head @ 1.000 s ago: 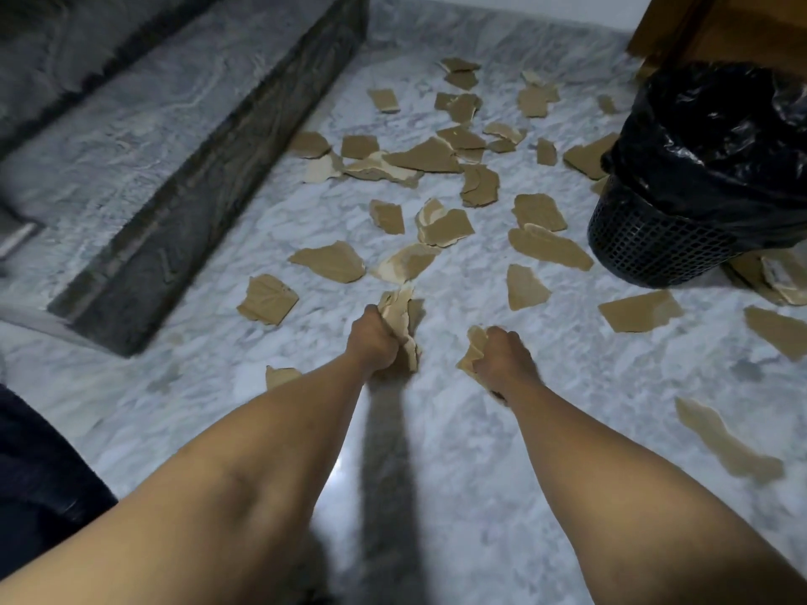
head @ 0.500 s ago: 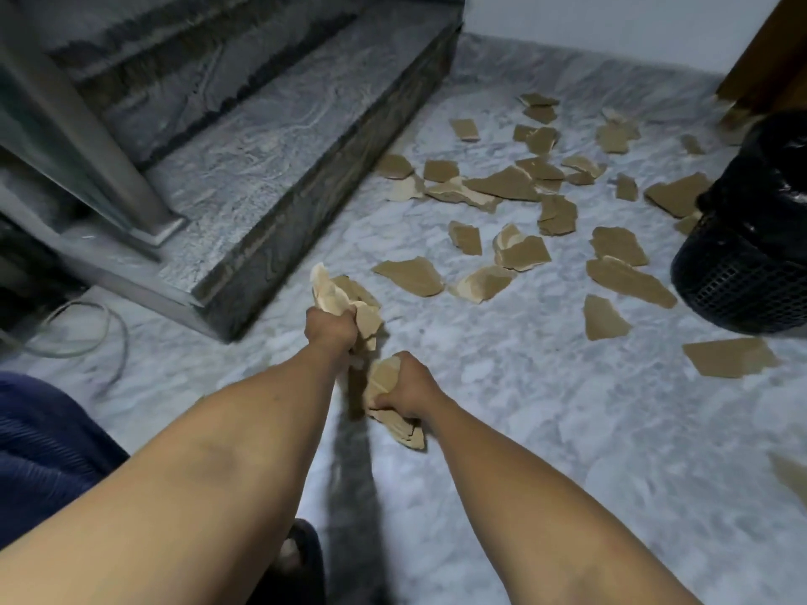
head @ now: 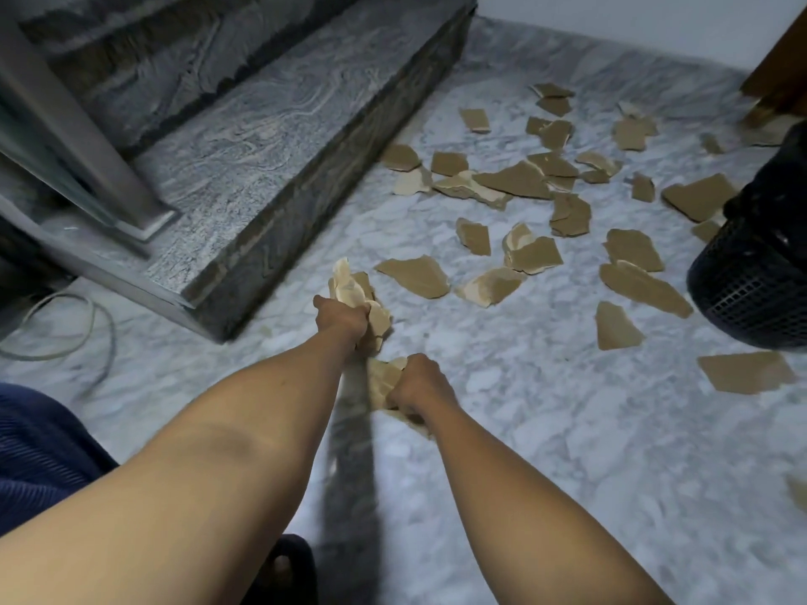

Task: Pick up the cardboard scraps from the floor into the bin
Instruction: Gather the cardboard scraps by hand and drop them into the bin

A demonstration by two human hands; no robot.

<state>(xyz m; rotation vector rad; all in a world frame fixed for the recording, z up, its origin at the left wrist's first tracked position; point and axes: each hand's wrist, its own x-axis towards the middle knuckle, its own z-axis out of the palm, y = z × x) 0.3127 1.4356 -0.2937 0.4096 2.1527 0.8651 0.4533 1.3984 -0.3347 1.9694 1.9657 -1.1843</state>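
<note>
Fingers of the left hand (head: 343,318) are curled tight round a bunch of scraps (head: 349,283), which stick up past the knuckles toward 12 o'clock. Fingers of the right hand (head: 419,382), just at 5 o'clock of the left, are closed on a second bunch (head: 381,382); its pieces poke out at 9 o'clock and under the wrist.

At 3 o'clock stands the bin (head: 751,294), cut by the frame edge, with a black mesh wall and a black liner (head: 773,181) folded over the rim. Its inside is out of view, so what it holds cannot be told.

Loose pieces (head: 415,277) lie flat on the white-grey marble floor (head: 524,430) from 12 to 3 o'clock, some overlapping, several just beside the bin.

A dark stone step (head: 270,137) runs from 10 to 12 o'clock, with a metal post (head: 78,137) standing on it at 10. A cable (head: 94,325) loops on the floor at 9 o'clock. A white wall (head: 611,19) closes the room at 1 o'clock, with brown wood (head: 777,80) at 2. Blue cloth (head: 39,443) shows at 8 o'clock and a dark slipper (head: 284,569) at 6.
</note>
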